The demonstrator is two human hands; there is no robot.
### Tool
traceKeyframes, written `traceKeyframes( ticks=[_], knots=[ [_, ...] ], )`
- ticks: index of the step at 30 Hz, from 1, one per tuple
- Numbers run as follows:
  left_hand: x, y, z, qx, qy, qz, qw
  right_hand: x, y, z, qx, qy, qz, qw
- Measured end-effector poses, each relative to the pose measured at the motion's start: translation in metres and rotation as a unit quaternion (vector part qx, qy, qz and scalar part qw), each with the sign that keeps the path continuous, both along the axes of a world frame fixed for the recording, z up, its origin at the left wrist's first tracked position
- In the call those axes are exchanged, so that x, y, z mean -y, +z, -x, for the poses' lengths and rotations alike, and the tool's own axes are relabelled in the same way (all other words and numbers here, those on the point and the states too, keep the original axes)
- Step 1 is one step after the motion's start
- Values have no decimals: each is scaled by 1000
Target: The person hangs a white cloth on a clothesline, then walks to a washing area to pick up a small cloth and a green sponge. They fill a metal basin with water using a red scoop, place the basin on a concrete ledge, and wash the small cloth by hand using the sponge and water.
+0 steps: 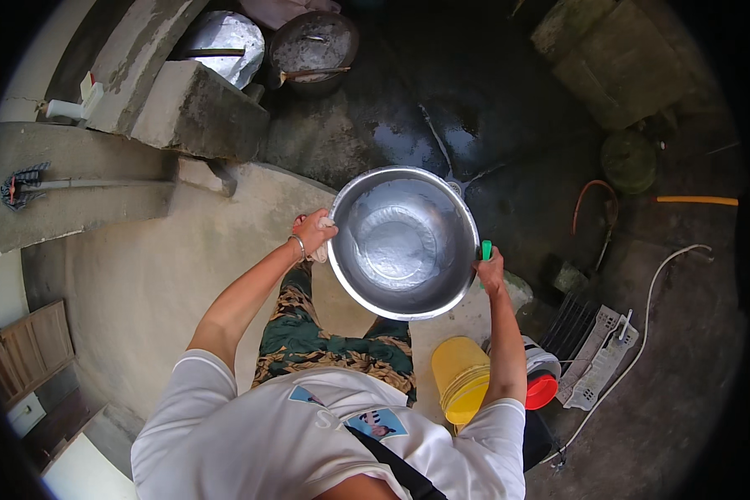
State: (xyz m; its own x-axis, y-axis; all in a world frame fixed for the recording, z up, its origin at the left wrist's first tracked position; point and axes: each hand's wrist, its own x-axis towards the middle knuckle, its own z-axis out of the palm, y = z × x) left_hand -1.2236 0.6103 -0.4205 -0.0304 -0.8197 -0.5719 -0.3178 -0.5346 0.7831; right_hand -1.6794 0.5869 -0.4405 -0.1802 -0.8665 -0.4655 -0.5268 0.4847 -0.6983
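A large round steel basin [402,242] is held up in front of me, tilted, with a little soapy water shining inside. My left hand [315,232] grips its left rim together with a pale cloth or sponge; a bangle sits on that wrist. My right hand [491,268] grips the right rim and also holds a small green object [487,249] against it.
Wet dark concrete floor [475,117] lies beyond the basin. A yellow bucket [460,379] and a red-and-white container [540,375] stand by my right leg. A dark pot [312,46] with utensils sits far back. Concrete ledges [183,108] rise at left; a white cable [642,333] and crate lie at right.
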Motion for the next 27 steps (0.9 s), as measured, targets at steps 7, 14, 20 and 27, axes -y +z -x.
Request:
traceKeyframes(
  ticks=[7, 14, 20, 27],
  knots=[
    [54, -35, -38, -49, 29, -62, 996, 34, -58, -41, -30, 18, -40, 999],
    [99, -108, -67, -40, 6, -119, 992, 73, -141, -56, -76, 53, -79, 993],
    [147, -143, -69, 17, -15, -143, 990, 162, -137, -73, -184, 148, -111, 965],
    [241, -117, -42, -78, -43, -116, 989, 327, -29, -60, -260, 148, -70, 952]
  ],
)
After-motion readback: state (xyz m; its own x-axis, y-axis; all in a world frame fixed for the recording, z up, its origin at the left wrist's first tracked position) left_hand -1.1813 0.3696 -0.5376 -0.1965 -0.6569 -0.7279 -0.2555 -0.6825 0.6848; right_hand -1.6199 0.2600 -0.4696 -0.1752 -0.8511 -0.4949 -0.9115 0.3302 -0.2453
